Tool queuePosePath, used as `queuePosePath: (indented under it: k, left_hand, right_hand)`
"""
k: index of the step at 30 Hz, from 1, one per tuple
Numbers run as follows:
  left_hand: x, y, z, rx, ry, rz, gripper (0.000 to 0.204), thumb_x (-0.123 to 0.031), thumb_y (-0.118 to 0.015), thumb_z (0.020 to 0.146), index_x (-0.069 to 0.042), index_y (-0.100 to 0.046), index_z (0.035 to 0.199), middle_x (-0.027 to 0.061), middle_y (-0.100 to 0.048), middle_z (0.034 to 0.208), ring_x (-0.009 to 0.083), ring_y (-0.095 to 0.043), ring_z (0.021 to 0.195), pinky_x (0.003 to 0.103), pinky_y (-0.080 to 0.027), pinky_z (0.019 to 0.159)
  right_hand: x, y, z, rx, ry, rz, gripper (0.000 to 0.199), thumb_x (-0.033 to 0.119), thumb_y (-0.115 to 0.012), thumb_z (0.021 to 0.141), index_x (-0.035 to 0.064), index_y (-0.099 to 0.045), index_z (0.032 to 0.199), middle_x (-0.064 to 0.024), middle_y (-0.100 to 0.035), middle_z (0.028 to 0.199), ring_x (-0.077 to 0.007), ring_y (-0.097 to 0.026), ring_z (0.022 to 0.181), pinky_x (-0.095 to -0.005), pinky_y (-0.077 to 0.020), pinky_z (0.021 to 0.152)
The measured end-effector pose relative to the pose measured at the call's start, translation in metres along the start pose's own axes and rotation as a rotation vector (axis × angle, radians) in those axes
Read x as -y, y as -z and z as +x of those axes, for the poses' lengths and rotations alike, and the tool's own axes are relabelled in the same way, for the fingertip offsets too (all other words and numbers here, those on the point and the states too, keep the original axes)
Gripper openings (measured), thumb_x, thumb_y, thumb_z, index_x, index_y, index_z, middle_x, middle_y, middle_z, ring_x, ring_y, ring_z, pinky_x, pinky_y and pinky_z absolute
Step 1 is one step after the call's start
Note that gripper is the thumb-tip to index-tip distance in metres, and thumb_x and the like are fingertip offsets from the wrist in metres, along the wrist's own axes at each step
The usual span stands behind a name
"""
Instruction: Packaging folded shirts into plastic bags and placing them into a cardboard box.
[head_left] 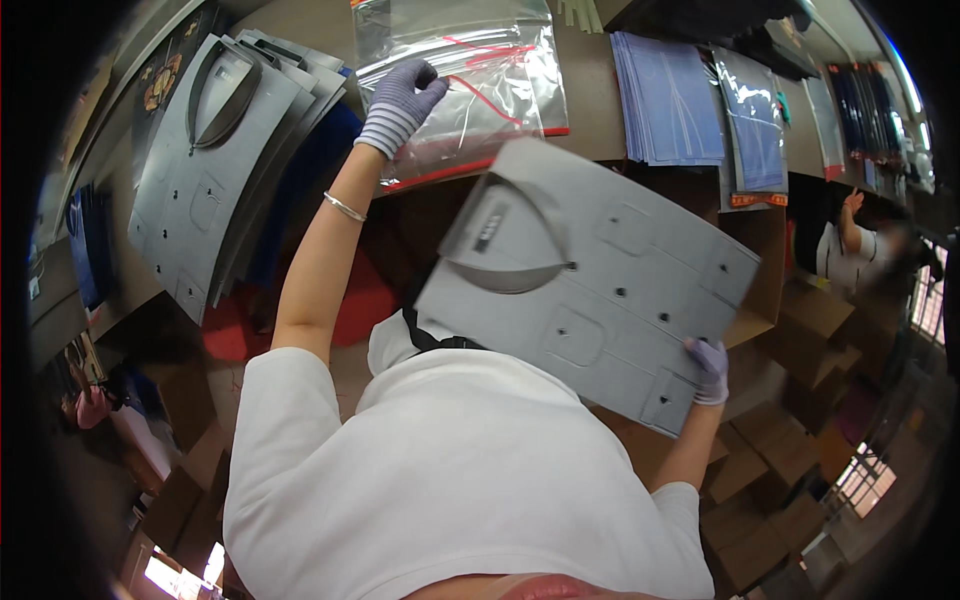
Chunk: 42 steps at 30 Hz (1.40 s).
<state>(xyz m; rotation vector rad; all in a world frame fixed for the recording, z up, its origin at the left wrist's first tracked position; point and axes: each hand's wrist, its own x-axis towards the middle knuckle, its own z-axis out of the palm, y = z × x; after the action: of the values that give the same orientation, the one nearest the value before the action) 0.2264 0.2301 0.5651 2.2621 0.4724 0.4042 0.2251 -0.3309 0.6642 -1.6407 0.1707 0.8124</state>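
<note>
My right hand (708, 372), in a pale purple glove, grips the lower right edge of a folded grey shirt (600, 285). The shirt is flat, with a collar, dark buttons and pocket flaps, and it hangs tilted in front of my body. My left hand (405, 97), in a glove with a striped cuff, is above the clear plastic bags (475, 145) on the table. Its fingers are curled closed beside a red strip (485, 100); whether they pinch a bag or the strip is hidden. The bags are stacked flat and have red edges.
Folded grey shirts (215, 190) lie stacked on the table at left. Blue folded garments (668, 100) and a bagged one (750, 125) lie at right. Cardboard boxes (770, 440) stand on the floor at right. Another person (850, 245) is at the far right.
</note>
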Motion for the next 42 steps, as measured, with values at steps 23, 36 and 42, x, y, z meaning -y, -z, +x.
queuePosePath:
  k: [23, 36, 42]
  left_hand:
    - [0.028, 0.018, -0.116, -0.298, -0.136, 0.129, 0.023, -0.003, -0.064, 0.067, -0.005, -0.059, 0.089, 0.0104, -0.059, 0.085, 0.0282, -0.057, 0.079, 0.034, -0.046, 0.071]
    - [0.038, 0.008, -0.138, -0.293, -0.18, 0.36, 0.013, -0.011, -0.061, 0.073, -0.005, -0.062, 0.085, 0.0101, -0.063, 0.084, 0.0268, -0.059, 0.076, 0.035, -0.047, 0.069]
    - [0.031, -0.008, -0.141, -0.315, -0.068, 0.466, 0.012, -0.013, -0.06, 0.074, -0.006, -0.063, 0.083, 0.0095, -0.063, 0.08, 0.0262, -0.059, 0.071, 0.036, -0.047, 0.065]
  right_hand:
    - [-0.071, -0.116, 0.054, -0.04, 0.055, 0.3, 0.047, 0.016, -0.062, 0.073, -0.0023, -0.047, 0.114, -0.0087, -0.055, 0.102, -0.0205, -0.054, 0.092, -0.033, -0.0441, 0.082]
    - [-0.088, -0.13, 0.038, -0.159, 0.033, 0.423, 0.043, 0.016, -0.063, 0.075, -0.0016, -0.049, 0.112, -0.0087, -0.056, 0.101, -0.0196, -0.054, 0.09, -0.0323, -0.0444, 0.081]
    - [-0.079, -0.155, 0.027, -0.238, 0.024, 0.43, 0.047, 0.021, -0.063, 0.076, -0.0028, -0.047, 0.114, -0.0124, -0.054, 0.104, -0.0221, -0.055, 0.091, -0.0348, -0.0455, 0.08]
